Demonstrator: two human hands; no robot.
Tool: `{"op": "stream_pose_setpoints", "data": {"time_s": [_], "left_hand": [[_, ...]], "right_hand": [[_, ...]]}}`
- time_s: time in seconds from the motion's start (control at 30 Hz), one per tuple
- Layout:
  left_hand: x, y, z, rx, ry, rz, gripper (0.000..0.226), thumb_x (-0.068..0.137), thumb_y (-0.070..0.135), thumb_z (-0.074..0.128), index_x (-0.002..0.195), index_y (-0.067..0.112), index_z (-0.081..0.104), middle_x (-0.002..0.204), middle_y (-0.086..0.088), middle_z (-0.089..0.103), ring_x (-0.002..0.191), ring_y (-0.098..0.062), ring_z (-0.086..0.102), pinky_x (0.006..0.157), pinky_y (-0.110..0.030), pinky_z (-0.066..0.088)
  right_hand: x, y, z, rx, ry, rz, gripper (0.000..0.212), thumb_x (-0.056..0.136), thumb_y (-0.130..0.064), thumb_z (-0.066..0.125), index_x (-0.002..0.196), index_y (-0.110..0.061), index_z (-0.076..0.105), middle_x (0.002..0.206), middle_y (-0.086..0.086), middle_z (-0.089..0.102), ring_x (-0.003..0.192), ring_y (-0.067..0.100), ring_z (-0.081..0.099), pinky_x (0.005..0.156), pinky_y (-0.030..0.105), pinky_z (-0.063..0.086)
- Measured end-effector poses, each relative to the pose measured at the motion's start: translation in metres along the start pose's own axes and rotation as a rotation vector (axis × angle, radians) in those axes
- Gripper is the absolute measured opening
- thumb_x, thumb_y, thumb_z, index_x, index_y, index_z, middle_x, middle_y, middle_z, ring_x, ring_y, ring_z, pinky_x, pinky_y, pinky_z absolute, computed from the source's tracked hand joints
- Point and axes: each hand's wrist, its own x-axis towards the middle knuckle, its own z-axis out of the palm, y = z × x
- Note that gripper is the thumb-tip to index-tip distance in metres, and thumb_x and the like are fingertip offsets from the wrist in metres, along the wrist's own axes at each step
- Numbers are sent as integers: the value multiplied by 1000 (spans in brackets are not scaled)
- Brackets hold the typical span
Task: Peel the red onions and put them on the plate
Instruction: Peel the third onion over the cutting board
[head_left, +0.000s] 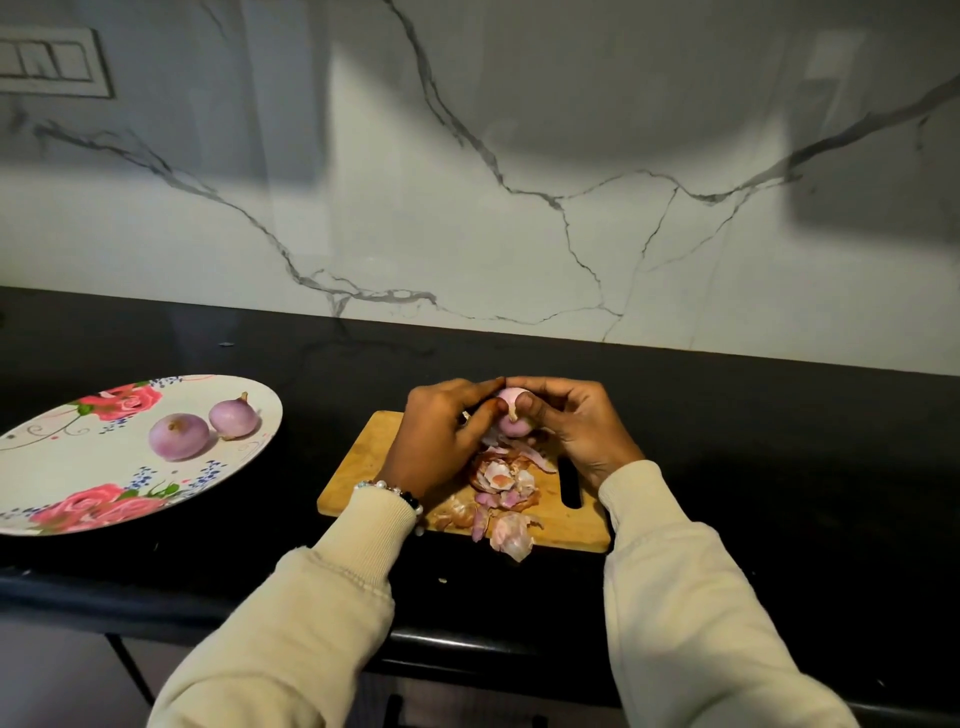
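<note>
— Where is the onion being worked on?

— The small, pale purple, half-peeled red onion (511, 413) is held just above the far end of the rectangular wooden cutting board (363, 467), caught between both hands. The left hand (441, 431) wraps it from one side, the right hand (571, 423) from the other, and the fingers (524, 402) of both are curled and clamped on it.

— Which way does it lie?

— Its dry stem tip points toward the person and slightly down, so the long axis seems to run front to back; the far end is hidden by the fingers, so that is a guess. The right thumb sits right beside the tip, which looks like the spot any remaining skin would be pulled from.

— And the plate?

— The oval white plate with pink roses (62, 467) lies on the black bench (727, 441) well to the left, holding two peeled purple onions (179, 436). The left hand is the nearer one for carrying this onion over. Loose papery onion skins (501, 486) lie heaped on the board below the hands.
</note>
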Motion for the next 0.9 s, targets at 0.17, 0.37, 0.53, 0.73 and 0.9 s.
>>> {"op": "stream_pose_setpoints", "data": {"time_s": [0.17,0.37,0.53,0.73,0.9], "left_hand": [[-2,4,-5,60,-97,31,40,91,30,56,121,7,67,94,-6,73,81,-15,66,75,-31,55],[-3,5,-6,136,-121,40,47,92,42,47,118,9,70,88,-6,73,78,-18,65,72,-38,54],[-3,6,-4,251,-117,96,44,93,38,48,114,6,70,84,-8,72,73,-23,66,66,-38,56],[-5,9,-3,256,-85,94,38,92,34,53,111,5,70,90,-9,74,79,-24,69,71,-34,57],[-2,10,-3,75,49,-51,21,92,11,61,109,7,72,98,-5,74,86,-14,68,79,-28,56]], "right_hand": [[1,1,-1,-65,9,8,32,82,-18,71,111,-5,73,108,14,74,104,29,71,91,41,57],[2,3,-1,-108,6,3,27,86,-13,70,111,-4,73,106,13,75,102,27,72,89,37,58],[2,3,0,-115,12,-4,30,82,-16,71,111,-5,73,105,11,76,101,25,72,87,34,59],[1,2,1,-111,12,-18,31,82,-15,71,112,-7,72,106,8,76,101,21,72,82,29,58],[0,0,0,-77,-6,2,28,83,-4,71,111,-9,72,108,8,75,103,22,72,84,32,59]]}}
